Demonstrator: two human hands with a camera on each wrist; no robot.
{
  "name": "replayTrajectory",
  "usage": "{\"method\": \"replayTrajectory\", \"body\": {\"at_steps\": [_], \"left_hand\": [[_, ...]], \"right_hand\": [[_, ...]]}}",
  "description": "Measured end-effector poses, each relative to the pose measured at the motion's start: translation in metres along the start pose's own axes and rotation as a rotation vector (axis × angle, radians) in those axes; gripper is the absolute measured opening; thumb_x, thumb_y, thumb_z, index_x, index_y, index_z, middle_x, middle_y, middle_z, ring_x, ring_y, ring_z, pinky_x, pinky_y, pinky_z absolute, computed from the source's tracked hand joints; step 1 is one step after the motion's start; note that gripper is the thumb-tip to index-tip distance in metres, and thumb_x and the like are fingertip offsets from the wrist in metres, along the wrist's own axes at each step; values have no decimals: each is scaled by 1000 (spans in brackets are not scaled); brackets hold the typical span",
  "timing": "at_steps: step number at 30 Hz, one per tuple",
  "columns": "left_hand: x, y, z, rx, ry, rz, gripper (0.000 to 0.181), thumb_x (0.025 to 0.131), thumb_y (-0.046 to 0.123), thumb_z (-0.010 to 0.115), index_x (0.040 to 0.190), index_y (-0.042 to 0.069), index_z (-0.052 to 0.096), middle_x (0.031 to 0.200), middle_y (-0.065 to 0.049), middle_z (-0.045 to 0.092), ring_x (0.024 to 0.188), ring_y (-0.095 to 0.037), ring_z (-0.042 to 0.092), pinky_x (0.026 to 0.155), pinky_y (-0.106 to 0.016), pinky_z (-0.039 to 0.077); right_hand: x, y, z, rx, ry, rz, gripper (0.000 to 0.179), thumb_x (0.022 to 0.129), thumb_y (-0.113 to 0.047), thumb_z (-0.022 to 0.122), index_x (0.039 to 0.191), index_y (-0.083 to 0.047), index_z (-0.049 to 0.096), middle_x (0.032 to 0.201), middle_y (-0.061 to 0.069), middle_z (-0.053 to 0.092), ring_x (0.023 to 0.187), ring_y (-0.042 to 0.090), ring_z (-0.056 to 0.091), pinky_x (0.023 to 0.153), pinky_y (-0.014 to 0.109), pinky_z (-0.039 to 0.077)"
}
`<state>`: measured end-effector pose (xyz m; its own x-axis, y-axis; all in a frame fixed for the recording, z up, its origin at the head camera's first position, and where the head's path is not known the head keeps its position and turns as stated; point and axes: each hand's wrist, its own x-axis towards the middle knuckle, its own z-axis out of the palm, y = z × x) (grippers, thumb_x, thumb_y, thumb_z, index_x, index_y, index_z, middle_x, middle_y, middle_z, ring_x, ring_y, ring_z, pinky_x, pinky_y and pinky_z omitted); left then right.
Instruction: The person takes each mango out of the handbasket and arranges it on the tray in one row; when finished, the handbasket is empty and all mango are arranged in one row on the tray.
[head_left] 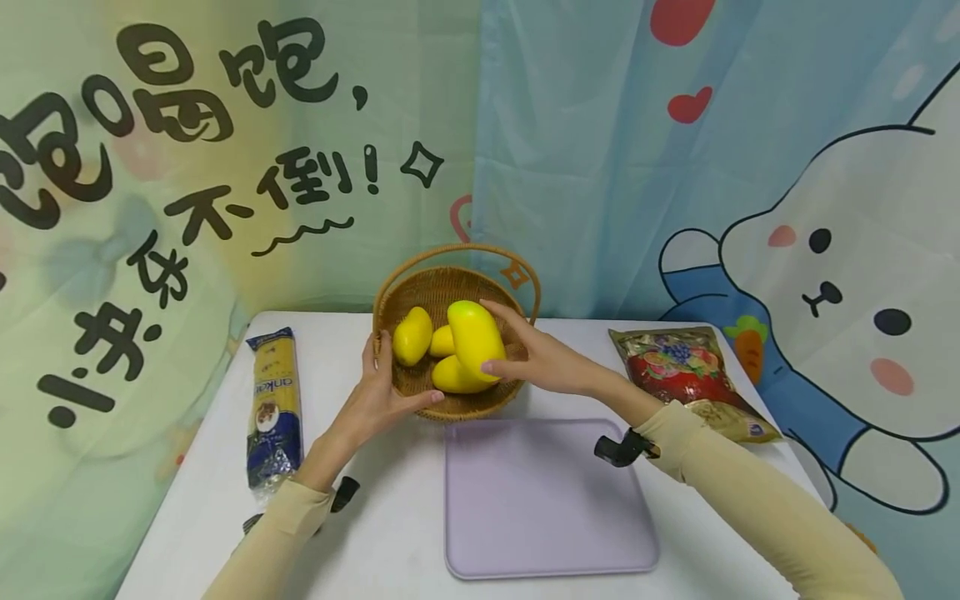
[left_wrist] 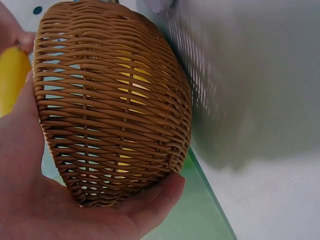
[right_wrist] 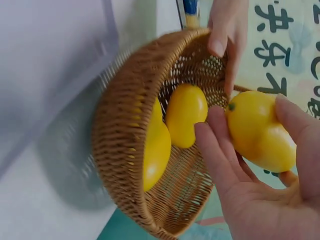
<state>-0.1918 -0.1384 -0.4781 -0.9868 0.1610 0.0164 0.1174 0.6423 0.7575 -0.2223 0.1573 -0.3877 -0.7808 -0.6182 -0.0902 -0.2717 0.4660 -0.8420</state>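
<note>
Right hand (head_left: 536, 357), grip wrapped round a yellow mango (head_left: 474, 337) over the basket (head_left: 408, 287), eleven o'clock of the tray (head_left: 551, 500); left hand (head_left: 369, 404) grips the basket's eight o'clock side! Mango looks smooth, likely light, firm, slippery: cup its fat middle.

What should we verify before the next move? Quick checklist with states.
1. Right hand has the mango: ok, held between thumb and fingers.
2. Left hand has the basket: ok, holding its left side.
3. Other mangoes inside the basket: ok, three there.
4. Basket level: not ok, it tilts.
5. Basket's full weight on the table: cannot tell.
6. Blue packet and red packet apart from the basket: ok, one on each side.
</note>
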Motion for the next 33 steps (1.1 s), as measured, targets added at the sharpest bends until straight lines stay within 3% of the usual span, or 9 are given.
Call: {"method": "replayTrajectory", "body": {"at_steps": [5, 10, 16, 24, 33], "left_hand": [[1, 0, 0, 10, -3, -1, 136, 75, 72, 77, 163, 14, -8, 169, -15, -17, 137, -50, 46, 106, -57, 47], [1, 3, -2, 24, -7, -15, 136, 75, 72, 76, 163, 12, -8, 168, -18, -17, 134, -51, 48, 102, -57, 50], [2, 4, -2, 30, -7, -34, 137, 75, 72, 76, 163, 12, -9, 168, -18, -16, 129, -52, 53, 99, -57, 52], [1, 3, 1, 35, -7, -38, 137, 75, 71, 77, 163, 12, -9, 168, -19, -16, 134, -52, 49, 103, -58, 48], [1, 3, 2, 26, -2, -33, 136, 75, 70, 77, 164, 13, -9, 169, -16, -16, 134, -51, 49, 104, -59, 47]], "right_hand": [[-29, 1, 7, 89, 10, 50, 85, 96, -42, 69, 159, -48, 13, 159, 3, 34, 115, 27, 67, 93, 43, 57], [-60, 1, 20, 208, -11, 111, 83, 97, -37, 69, 158, -49, 14, 146, 15, 50, 97, 28, 75, 89, 43, 59], [-84, 6, 42, 271, -13, 164, 82, 96, -34, 71, 158, -46, 18, 130, 16, 63, 91, 31, 75, 86, 43, 60], [-101, 18, 75, 231, -61, 235, 78, 95, -43, 71, 155, -51, 23, 115, 2, 73, 96, 20, 71, 84, 37, 53], [-103, 32, 105, 259, -118, 241, 74, 95, -40, 72, 155, -39, 29, 88, 4, 72, 77, 32, 69, 69, 31, 52]]}}
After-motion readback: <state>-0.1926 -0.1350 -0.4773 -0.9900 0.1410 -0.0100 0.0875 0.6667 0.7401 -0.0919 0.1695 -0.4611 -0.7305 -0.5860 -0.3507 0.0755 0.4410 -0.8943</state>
